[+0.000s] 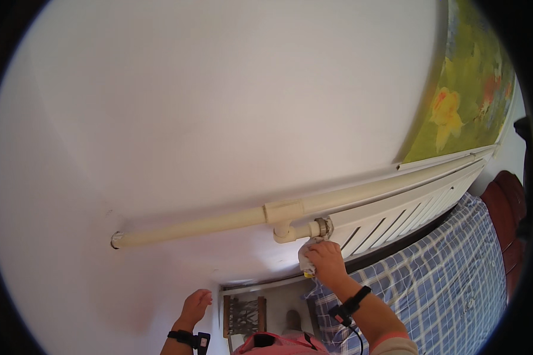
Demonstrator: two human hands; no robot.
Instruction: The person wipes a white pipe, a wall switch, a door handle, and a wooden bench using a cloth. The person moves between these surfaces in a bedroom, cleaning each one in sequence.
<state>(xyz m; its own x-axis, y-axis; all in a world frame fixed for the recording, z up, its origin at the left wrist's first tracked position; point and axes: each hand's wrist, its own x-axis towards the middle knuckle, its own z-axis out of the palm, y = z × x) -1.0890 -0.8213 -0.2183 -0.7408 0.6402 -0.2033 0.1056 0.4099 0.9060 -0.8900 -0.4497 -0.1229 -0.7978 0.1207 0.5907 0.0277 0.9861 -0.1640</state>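
My right hand [327, 261] grips a crumpled greyish-white cloth [307, 257] with a bit of yellow at its lower edge. It is just below the pipe union nut [322, 227], at the left end of a white wall radiator [353, 215]. Whether the cloth touches the radiator's edge is hidden by my fingers. A cream plastic pipe elbow [285, 235] joins the nut to the long cream pipe [195, 227] along the wall. My left hand [197, 305] hangs lower left near the white wall [182, 275], fingers loosely bent, with nothing seen in it.
A bed or couch with a blue checked cover [435, 275] fills the lower right, below the radiator. Beyond it stands dark red furniture [506, 213]. A floral picture [466, 97] hangs upper right. A wood-framed stool with a woven seat [244, 316] stands near my foot [293, 319].
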